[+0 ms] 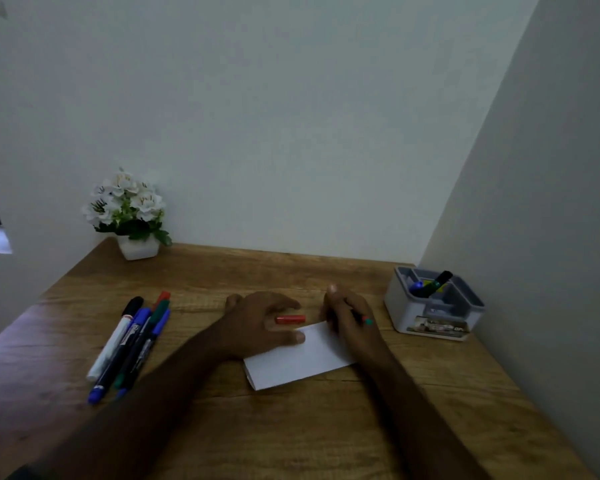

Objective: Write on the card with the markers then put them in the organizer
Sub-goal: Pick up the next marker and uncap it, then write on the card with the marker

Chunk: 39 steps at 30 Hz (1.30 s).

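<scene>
Mid-task: two markers were stowed, several left

Right hand (pixel 349 318) gripped a marker over the card (pixel 302 362); left hand (pixel 260 323), fingers spread, rested by the red cap (pixel 290 319). Organizer (pixel 433 304) held two; five markers (pixel 129 344) lay left of the card, unstowed

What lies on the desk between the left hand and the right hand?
In the head view, a red marker cap lies on the wooden desk between the left hand and the right hand, just beyond the white card.

Two bare forearms, no sleeves, rings or watch visible.
</scene>
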Tool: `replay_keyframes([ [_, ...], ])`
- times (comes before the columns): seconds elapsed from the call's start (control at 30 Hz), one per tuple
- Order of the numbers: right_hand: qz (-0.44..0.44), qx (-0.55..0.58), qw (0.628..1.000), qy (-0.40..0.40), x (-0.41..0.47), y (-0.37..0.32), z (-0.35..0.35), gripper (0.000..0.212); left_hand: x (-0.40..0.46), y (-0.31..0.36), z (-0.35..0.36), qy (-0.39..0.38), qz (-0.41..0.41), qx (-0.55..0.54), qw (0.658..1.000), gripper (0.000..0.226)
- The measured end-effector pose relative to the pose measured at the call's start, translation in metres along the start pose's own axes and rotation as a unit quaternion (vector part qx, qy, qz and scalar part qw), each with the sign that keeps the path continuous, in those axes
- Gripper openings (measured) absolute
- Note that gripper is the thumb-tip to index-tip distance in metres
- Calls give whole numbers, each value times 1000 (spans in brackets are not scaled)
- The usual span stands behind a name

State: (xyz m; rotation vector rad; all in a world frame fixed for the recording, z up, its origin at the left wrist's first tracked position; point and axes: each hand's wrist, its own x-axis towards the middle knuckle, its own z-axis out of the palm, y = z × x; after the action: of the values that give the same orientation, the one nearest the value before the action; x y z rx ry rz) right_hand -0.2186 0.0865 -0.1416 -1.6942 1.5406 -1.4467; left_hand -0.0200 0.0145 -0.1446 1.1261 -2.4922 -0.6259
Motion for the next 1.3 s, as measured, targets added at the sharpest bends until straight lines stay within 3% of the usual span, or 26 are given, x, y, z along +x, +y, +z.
replay_keyframes([
  [0.1, 121, 24, 992, 30, -2, -3, 3, 41, -4, 0, 1, -98, 25, 72, 992, 76],
  [0.2, 103, -4, 994, 22, -5, -4, 0, 26, -5, 2, 1, -129, 23, 94, 987, 77],
  [0.33, 3, -70, 997, -34, -6, -5, -11, 7, -4, 3, 0, -129, 18, 98, 987, 77],
  [0.57, 100, -51, 993, 20, -1, 5, -7, 22, 0, 0, 5, -133, 11, 114, 984, 79],
  [1.3, 96, -91, 991, 3, 6, 13, -4, 26, 2, 1, 3, -146, 7, 113, 983, 80],
])
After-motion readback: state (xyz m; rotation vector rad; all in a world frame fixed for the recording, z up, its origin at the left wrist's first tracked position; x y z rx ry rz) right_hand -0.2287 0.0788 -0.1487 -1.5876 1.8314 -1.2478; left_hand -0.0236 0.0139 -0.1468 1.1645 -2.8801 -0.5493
